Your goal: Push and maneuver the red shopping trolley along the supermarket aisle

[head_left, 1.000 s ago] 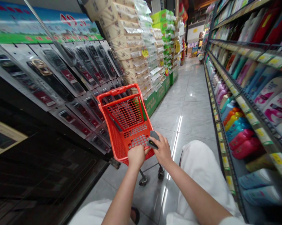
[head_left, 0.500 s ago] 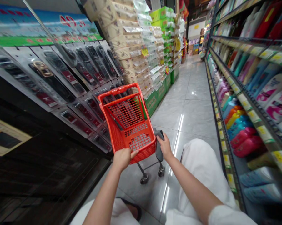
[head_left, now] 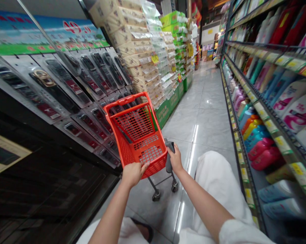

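Observation:
A red plastic shopping cart [head_left: 150, 139] with a mesh basket stands before me on the grey floor, and nothing lies in its basket. My left hand [head_left: 133, 173] is closed at the cart's near left corner, its thumb along the red rim; what its fingers wrap is hidden beneath. At the near right side, my right hand [head_left: 175, 158] is wrapped round the cart's grey handle [head_left: 169, 157]. Below the basket, two wheels [head_left: 156, 195] show on a metal frame.
Packaged belts [head_left: 53, 84] hang on the left rack, close beside the cart. Stacked tissue packs [head_left: 132, 47] stand past it on a green base. Shelves of bottles [head_left: 263, 149] line the right side. A tiled aisle [head_left: 206, 101] runs ahead between them.
The view has shifted slightly, so the shelves, racks and cart appear a little further left. Both hands keep the same hold on the cart.

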Available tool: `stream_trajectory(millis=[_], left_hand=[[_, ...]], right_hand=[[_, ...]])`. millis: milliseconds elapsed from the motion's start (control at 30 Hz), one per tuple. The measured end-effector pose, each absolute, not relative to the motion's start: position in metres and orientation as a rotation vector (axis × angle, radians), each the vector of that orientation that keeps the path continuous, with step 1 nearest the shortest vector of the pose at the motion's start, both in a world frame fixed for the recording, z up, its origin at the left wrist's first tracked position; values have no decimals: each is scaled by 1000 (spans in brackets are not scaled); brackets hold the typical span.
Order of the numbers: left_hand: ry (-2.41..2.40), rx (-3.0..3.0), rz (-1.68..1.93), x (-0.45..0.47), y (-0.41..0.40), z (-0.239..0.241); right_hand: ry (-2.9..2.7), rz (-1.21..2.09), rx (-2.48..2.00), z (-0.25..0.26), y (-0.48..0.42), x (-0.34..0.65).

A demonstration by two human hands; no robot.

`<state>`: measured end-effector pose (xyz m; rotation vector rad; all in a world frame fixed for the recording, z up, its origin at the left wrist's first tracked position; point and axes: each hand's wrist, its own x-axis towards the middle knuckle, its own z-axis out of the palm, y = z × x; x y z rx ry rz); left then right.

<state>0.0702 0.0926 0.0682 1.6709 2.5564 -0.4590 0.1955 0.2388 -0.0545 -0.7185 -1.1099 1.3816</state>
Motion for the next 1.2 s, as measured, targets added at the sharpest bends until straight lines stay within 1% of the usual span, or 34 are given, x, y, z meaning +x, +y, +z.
stream_trajectory(millis=[133,233,367,433,533,600,767,833,1000,1200], left_hand=[[2559,1662,-464,73,94,70],[2572,1664,-461,78,95,71],[2581,1667,-414,84,97,69],[2585,1664,-393,86,98,68],[2600,1641,-386,87,97,67],[2603,1635,-377,87,96,67],[2593,1629,-385,89,96,67],[2589,1628,-387,91,96,68],[2588,1607,-372,107,91,69],[2613,1496,-341,150,81,66]], right_hand=[[-995,1541,-793,-85,213,220],[-855,1590,-909,-84,219,215],[-843,1608,-741,-80,230,198],[-831,1646,-743,-90,230,196],[-802,1806,-884,-109,228,203],[-782,1879,-921,-113,229,208],[-858,1736,-672,-97,238,204],[-828,1725,-729,-99,239,201],[-710,1690,-1068,-125,233,202],[-715,1636,-983,-121,239,219]])
